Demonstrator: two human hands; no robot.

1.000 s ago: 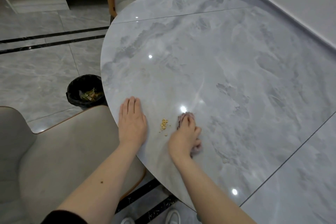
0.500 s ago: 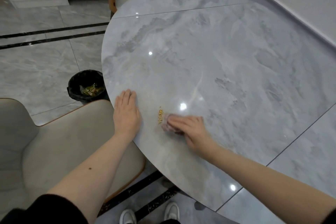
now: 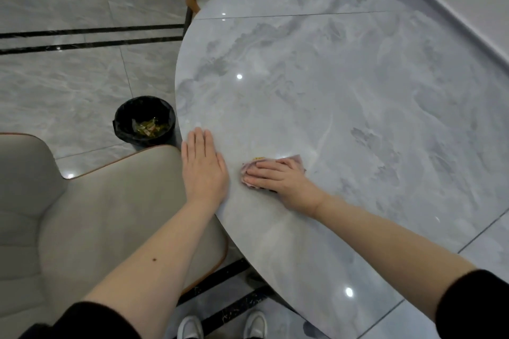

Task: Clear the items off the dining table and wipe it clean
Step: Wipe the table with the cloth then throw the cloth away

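The crumbs (image 3: 258,158) lie at the cloth's (image 3: 249,172) far edge, near the counter (image 3: 344,85) rim. The right hand (image 3: 278,177) presses the cloth, fingers nearly flat. The left hand (image 3: 203,166) rests flat and empty; better cupped below the rim to catch them.

The right hand (image 3: 278,176) has swept the cloth (image 3: 249,172) leftward, seemingly over most crumbs (image 3: 258,158).

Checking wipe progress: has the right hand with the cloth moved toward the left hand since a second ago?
Yes. The right hand, pressing the cloth, has slid closer to the flat left hand near the table edge.
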